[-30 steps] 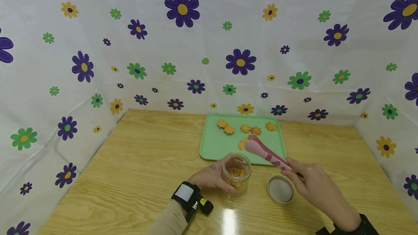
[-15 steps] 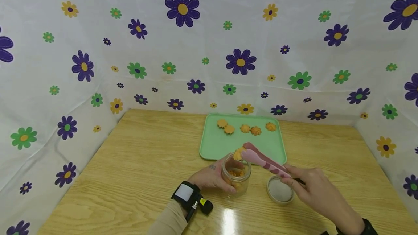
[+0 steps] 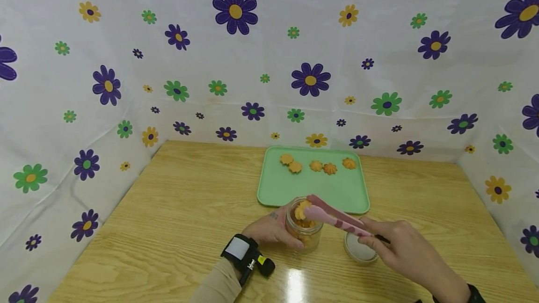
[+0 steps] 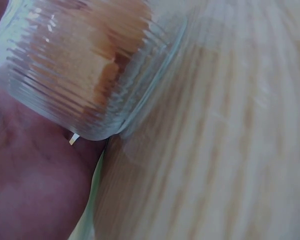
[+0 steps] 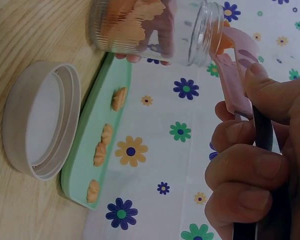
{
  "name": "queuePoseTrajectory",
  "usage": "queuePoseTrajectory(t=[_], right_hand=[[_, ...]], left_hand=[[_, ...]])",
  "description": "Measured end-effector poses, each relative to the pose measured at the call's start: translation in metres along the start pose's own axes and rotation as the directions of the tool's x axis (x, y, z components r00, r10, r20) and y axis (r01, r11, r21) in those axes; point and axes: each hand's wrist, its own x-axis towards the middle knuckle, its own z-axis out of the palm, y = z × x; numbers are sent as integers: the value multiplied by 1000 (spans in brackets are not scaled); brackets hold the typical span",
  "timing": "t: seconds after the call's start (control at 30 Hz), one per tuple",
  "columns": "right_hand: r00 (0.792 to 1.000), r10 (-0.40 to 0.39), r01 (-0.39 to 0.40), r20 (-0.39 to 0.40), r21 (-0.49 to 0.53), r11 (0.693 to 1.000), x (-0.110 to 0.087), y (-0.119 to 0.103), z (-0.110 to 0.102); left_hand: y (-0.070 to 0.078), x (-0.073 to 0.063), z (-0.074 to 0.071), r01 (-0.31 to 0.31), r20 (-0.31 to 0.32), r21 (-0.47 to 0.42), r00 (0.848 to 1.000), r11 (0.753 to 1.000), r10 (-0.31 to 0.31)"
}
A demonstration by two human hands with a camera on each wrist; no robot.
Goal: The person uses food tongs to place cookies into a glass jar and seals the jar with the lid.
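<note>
A clear glass jar (image 3: 309,240) with cookies inside stands on the table, and my left hand (image 3: 273,229) curls around its left side. In the left wrist view the ribbed jar (image 4: 90,65) sits against my palm. My right hand (image 3: 404,247) grips pink tongs (image 3: 337,221) with dark handles. A flower-shaped cookie (image 3: 302,210) is pinched between the tong tips at the jar's mouth. The right wrist view shows the pink tips (image 5: 235,60) right by the glass rim, the pinched cookie partly hidden behind them.
Behind the jar lies a light green tray (image 3: 273,193) with several cookies along its far side, one being a ridged cookie (image 3: 349,163). A round lid (image 3: 360,248) lies right of the jar, below the tongs. A flower-print sheet (image 3: 269,50) surrounds the table.
The tongs have picked up a cookie from the tray's near part and carried it left and toward me, to the jar's mouth. My left hand and the jar have stayed put.
</note>
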Motion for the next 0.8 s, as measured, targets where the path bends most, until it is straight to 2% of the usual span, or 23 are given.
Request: queuePoseTrajectory(t=[0.13, 0.33, 0.47, 0.67, 0.8], right_hand=[[1000, 6, -6, 19, -34, 999, 0, -2, -2], [1000, -9, 10, 16, -99, 995, 2, -5, -4], [999, 27, -23, 38, -112, 993, 4, -8, -4], [996, 68, -59, 53, -148, 987, 4, -11, -4], [997, 64, -55, 45, -174, 983, 3, -11, -3]], left_hand=[[0, 0, 0, 5, -1, -6, 1000, 1000, -5], [-1, 0, -1, -20, 15, -12, 1000, 1000, 20], [-1, 0, -2, -24, 18, 0, 1000, 1000, 24], [0, 0, -1, 6, 3, 14, 1000, 1000, -6], [0, 0, -1, 21, -21, 46, 1000, 999, -20]])
